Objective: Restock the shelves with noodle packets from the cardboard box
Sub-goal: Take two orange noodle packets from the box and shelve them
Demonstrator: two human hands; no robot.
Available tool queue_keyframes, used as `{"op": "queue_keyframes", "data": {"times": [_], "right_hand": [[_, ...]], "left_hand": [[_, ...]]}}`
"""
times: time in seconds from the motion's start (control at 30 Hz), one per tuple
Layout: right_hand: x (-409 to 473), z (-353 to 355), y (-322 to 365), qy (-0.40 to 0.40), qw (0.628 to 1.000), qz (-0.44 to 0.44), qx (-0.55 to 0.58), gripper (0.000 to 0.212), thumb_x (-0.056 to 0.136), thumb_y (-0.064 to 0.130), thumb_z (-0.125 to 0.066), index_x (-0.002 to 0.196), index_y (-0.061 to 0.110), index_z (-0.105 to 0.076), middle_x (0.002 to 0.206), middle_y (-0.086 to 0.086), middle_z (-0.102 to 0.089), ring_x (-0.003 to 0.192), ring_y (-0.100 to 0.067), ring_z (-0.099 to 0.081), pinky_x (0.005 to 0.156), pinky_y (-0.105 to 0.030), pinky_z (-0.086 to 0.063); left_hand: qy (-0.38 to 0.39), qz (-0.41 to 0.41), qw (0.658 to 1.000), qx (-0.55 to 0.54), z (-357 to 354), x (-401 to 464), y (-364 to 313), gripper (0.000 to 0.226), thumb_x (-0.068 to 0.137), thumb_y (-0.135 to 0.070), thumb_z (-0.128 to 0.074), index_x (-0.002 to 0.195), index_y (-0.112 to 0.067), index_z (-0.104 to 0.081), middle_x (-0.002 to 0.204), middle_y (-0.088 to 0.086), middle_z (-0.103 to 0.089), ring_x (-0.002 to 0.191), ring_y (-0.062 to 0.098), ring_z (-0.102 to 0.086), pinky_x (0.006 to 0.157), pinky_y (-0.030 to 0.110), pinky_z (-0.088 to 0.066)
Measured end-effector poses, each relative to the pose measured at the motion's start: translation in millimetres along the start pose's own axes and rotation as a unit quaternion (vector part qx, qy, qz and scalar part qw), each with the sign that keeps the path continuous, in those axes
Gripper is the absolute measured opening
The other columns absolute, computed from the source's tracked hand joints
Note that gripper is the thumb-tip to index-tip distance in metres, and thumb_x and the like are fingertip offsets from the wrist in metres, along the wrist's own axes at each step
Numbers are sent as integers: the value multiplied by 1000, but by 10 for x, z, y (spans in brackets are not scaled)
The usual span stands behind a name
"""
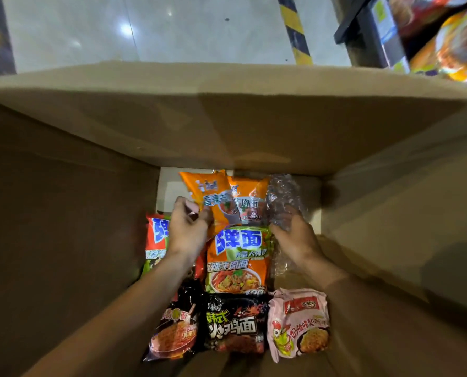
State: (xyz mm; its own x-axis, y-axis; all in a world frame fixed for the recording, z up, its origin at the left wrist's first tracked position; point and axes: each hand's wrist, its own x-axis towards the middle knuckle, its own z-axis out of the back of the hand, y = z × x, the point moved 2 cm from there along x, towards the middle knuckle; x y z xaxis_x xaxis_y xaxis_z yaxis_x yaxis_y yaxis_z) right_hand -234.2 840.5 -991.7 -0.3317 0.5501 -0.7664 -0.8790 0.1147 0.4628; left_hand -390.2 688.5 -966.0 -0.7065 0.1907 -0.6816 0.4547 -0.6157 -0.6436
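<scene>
Both forearms reach forward and down, left hand (186, 229) curled, right hand (295, 238) loosely spread.

Noodle packets lie in the cardboard box (254, 126). At the far end two packets (227, 197) lean side by side, with bubble wrap (284, 200) to their right. Nearer, a large packet (237, 262) lies in the middle, another packet (156, 240) to its left. Nearest, three packets (235, 325) lie in a row. A shelf (385, 31) stands beyond the box, far right.
</scene>
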Motion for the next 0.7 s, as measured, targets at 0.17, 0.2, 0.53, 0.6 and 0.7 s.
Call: {"op": "queue_keyframes", "data": {"times": [0.17, 0.2, 0.53, 0.6, 0.7], "right_hand": [[359, -187, 109, 25, 997, -29, 60, 29, 92, 17, -69, 115, 27, -55, 105, 8, -66, 109, -19, -60, 97, -32, -43], [441, -229, 129, 27, 997, -36, 70, 26, 91, 15, -70, 106, 30, -54, 108, 4, -67, 109, -19, -59, 100, -33, -43], [876, -570, 175, -5, 993, -46, 110, 52, 73, 23, -89, 118, 17, -63, 104, 3, -65, 98, -14, -61, 87, -25, -45], [862, -622, 205, -8, 993, -49, 109, 54, 68, 28, -92, 115, 16, -66, 109, 0, -71, 101, -19, -66, 90, -30, -50], [770, -662, 311, -8, 994, -52, 97, 47, 69, 34, -90, 108, 16, -73, 107, -2, -74, 95, -21, -69, 83, -28, -49]], "left_hand": [[-30, 49, 998, 3, 166, 113, 51, 24, 94, -17, -64, 97, -20, -41, 88, -3, -57, 78, 12, -55, 69, 30, -46], [-31, 55, 998, 4, 149, 155, 61, 28, 92, -21, -68, 103, -19, -42, 89, -3, -60, 77, 12, -58, 66, 28, -46], [-26, 70, 996, -47, 96, 361, 228, 21, 77, -22, -84, 89, -23, -67, 92, -2, -76, 83, 24, -73, 84, 48, -59], [-38, 59, 996, -51, 181, 261, 252, 21, 79, -20, -83, 95, -22, -69, 90, -5, -76, 83, 21, -74, 86, 48, -58], [-50, 58, 996, -51, 377, 112, 230, 33, 79, -22, -83, 109, -20, -68, 96, -4, -76, 85, 19, -74, 87, 45, -58]]}}
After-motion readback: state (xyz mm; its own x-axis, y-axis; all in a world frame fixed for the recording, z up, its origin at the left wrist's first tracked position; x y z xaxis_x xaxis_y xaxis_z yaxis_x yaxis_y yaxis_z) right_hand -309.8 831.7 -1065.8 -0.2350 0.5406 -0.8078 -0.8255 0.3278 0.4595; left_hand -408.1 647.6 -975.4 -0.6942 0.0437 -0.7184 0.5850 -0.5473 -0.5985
